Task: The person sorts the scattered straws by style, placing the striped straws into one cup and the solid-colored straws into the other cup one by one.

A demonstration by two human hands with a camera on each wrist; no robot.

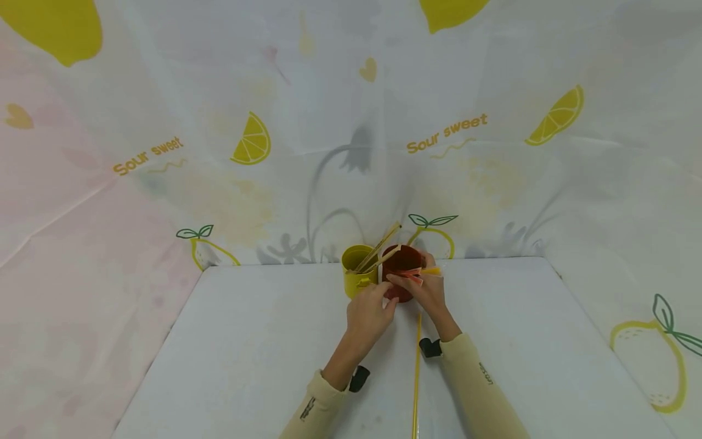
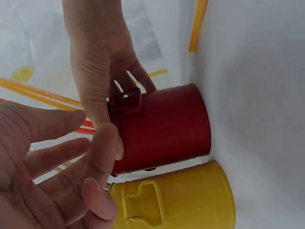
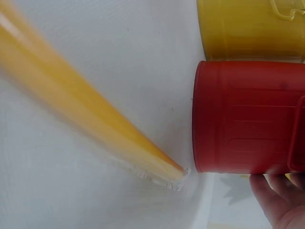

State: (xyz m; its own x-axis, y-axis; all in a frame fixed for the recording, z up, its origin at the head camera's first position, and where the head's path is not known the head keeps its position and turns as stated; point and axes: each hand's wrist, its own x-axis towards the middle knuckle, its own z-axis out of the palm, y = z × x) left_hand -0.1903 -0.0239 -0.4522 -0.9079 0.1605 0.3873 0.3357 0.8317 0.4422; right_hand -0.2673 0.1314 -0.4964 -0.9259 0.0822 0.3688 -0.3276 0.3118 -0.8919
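A red metal can (image 1: pixel 403 261) with a small handle stands upright beside a yellow can (image 1: pixel 353 286) of similar shape. My right hand (image 1: pixel 430 294) grips the red can near its rim, thumb on one side and fingers along the other. Orange and red straws (image 2: pixel 45 98) stick out at the red can's mouth, close to that hand. My left hand (image 1: pixel 368 310) hovers at the front of the two cans, fingers loosely bent and nothing seen between them. Two light wooden sticks (image 1: pixel 382 249) lean out of the yellow can.
A long yellow straw (image 1: pixel 417 372), apparently in clear wrap, lies on the white table (image 1: pixel 247 353) between my forearms. Behind the cans hangs a lemon-print cloth (image 1: pixel 340 183), close to the table's back edge. Dark wrist cameras (image 1: pixel 359 378) sit under both sleeves.
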